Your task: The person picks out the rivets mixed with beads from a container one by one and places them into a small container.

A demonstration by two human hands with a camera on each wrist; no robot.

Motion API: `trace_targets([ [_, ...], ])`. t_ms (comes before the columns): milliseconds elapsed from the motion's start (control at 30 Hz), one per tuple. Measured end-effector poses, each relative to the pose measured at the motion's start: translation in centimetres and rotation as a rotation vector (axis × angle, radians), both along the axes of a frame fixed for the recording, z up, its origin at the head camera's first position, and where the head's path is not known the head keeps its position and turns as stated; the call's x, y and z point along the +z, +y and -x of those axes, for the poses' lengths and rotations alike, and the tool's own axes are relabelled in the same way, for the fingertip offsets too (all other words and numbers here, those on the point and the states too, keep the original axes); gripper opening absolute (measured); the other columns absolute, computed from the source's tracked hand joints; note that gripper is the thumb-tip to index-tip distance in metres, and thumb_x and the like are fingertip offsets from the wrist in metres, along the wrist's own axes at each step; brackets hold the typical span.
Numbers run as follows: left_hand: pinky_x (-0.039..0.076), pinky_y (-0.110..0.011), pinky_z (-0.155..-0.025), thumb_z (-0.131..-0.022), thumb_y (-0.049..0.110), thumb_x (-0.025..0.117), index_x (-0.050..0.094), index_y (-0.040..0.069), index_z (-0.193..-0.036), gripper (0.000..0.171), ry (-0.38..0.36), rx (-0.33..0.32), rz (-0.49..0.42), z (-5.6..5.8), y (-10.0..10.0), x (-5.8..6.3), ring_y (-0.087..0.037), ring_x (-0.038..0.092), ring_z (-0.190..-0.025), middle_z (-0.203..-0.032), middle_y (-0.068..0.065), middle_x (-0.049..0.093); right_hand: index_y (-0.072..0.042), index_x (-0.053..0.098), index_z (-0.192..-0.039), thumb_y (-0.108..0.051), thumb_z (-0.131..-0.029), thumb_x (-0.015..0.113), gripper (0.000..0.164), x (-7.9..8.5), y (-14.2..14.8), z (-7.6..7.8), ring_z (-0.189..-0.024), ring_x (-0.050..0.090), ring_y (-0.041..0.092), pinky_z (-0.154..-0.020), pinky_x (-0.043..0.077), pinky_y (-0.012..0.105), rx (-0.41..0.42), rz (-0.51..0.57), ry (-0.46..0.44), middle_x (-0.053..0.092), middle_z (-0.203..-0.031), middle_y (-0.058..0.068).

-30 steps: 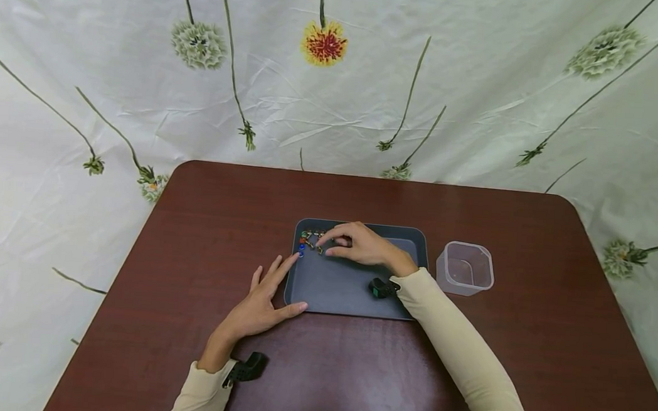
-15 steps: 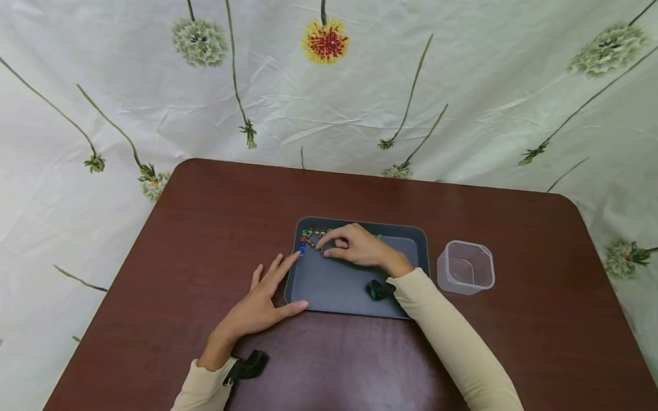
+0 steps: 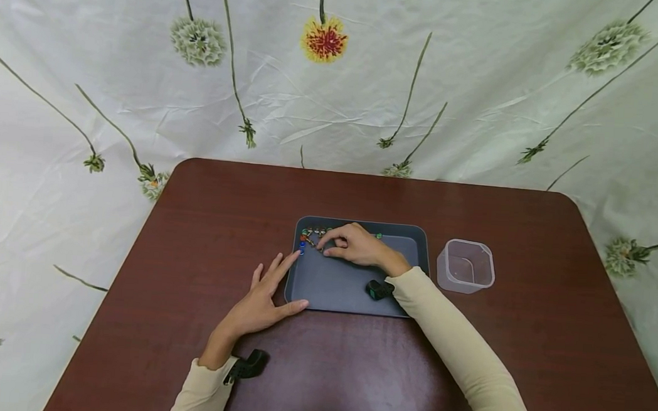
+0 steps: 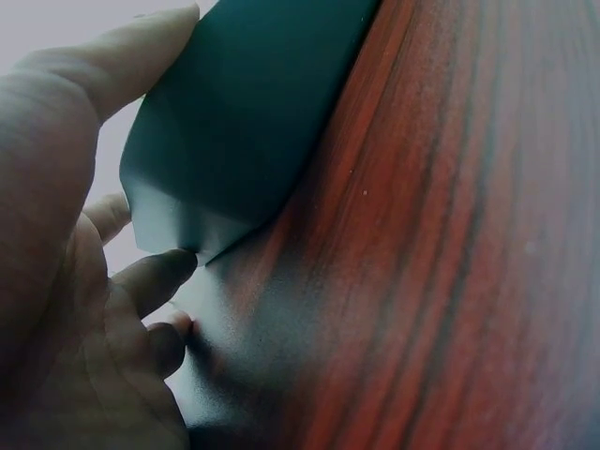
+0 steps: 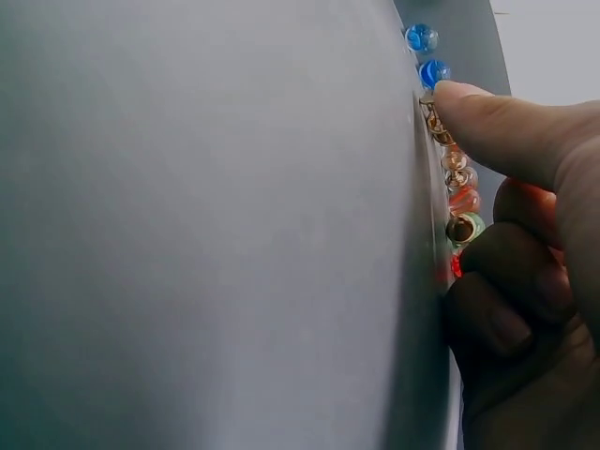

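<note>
A grey-blue tray point(image 3: 341, 288) lies on the table. Along its far left corner sit several glass marbles point(image 5: 434, 73), among them blue, orange and green ones, with small gold-coloured metal pieces point(image 3: 310, 242) beside them. My right hand point(image 3: 357, 244) reaches over the tray from the right. Its thumb and index finger pinch at a small gold-coloured piece point(image 5: 435, 124), largely hidden by the fingers, while the other fingers curl in. My left hand point(image 3: 257, 308) rests at the tray's left side with fingers spread, its fingertips on the rim near the blue marbles and its thumb at the front corner.
Right of the tray stands a clear plastic container point(image 3: 465, 267). The brown table point(image 3: 238, 212) has rounded far corners, and a white cloth point(image 3: 364, 94) with a flower print hangs behind it. Black wrist cameras point(image 3: 247, 367) sit below both hands.
My right thumb and index finger have closed in slightly over the gold-coloured piece, and a green marble shows behind that hand. The left hand stays in place on the tray.
</note>
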State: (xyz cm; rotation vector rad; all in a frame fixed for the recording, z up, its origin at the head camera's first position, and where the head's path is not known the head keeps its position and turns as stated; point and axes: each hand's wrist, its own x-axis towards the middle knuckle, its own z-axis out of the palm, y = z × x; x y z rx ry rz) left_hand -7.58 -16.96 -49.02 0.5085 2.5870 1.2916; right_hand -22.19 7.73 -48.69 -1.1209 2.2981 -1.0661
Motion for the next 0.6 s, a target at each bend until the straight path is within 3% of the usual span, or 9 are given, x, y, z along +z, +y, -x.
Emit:
trace_targets([
  [600, -0.01, -0.067, -0.116, -0.091, 0.041, 0.073, 0.017, 0.023, -0.163, 0.093, -0.001, 0.004, -0.008, -0.07, -0.02, -0.05, -0.037, 0.004, -0.156, -0.168, -0.011, 0.017, -0.014, 0.076, -0.112, -0.02, -0.095, 0.071, 0.019, -0.03, -0.08, -0.29, -0.049, 0.033, 0.007, -0.058, 0.036, 0.02, 0.008, -0.012, 0.016, 0.038, -0.055, -0.007],
])
